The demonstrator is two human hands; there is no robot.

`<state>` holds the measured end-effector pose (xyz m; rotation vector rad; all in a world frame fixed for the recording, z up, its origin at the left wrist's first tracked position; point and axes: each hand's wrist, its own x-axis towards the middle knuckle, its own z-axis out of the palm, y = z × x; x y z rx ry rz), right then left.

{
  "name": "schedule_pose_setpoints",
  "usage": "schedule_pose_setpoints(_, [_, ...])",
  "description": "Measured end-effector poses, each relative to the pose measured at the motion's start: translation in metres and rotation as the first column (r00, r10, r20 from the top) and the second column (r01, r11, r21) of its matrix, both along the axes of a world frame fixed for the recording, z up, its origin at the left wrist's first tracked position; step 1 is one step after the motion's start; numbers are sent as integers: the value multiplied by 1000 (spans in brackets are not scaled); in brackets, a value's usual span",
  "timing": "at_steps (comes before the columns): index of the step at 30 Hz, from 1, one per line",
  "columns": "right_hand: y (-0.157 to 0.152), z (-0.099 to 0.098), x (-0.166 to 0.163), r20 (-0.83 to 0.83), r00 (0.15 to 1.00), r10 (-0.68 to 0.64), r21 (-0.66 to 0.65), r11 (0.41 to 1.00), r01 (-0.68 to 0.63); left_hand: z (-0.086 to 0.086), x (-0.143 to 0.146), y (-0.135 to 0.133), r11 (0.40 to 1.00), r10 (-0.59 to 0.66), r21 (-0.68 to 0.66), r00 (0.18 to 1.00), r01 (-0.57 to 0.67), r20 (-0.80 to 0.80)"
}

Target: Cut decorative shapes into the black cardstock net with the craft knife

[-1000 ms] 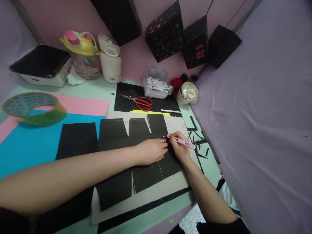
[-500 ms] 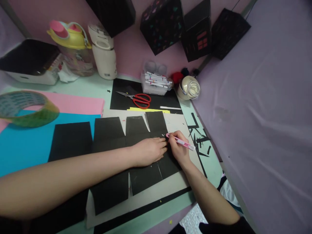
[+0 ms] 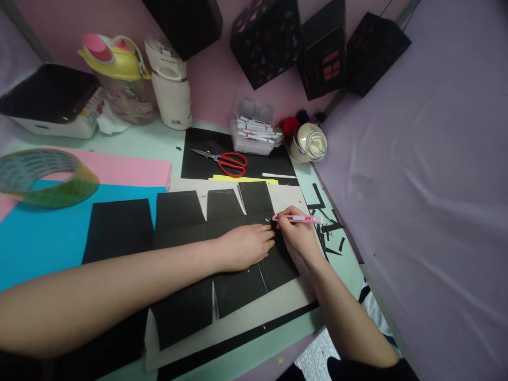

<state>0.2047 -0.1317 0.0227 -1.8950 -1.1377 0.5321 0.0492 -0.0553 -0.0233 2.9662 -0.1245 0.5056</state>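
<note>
My left hand lies flat, fingers stretched out, on a black sheet of card with slits and notches along its edges. My right hand grips a slim pink craft knife just right of my left fingertips. The knife's front end is at the card near its right side; the blade itself cannot be made out. Small white marks show on the card by the tip. Beneath the card is a pale board.
Red-handled scissors and a white pen lie on black paper behind. A tape roll rests on blue paper at left. Black offcuts litter the right edge. A marker box stands behind; black paper boxes hang above.
My right hand has swung the knife's rear end upward and to the right, so it lies nearly level across the view. My left hand keeps its place on the card.
</note>
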Motion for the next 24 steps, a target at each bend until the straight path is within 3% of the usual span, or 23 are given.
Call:
schedule_pose_setpoints(8, [-6, -17, -24, 13, 973, -230, 98, 969, 228, 8, -1, -1, 1000, -11, -6, 1000, 11, -23])
schedule_pose_setpoints(24, [-7, -23, -31, 101, 958, -268, 145, 957, 253, 7, 0, -1, 999, -12, -38, 1000, 11, -4])
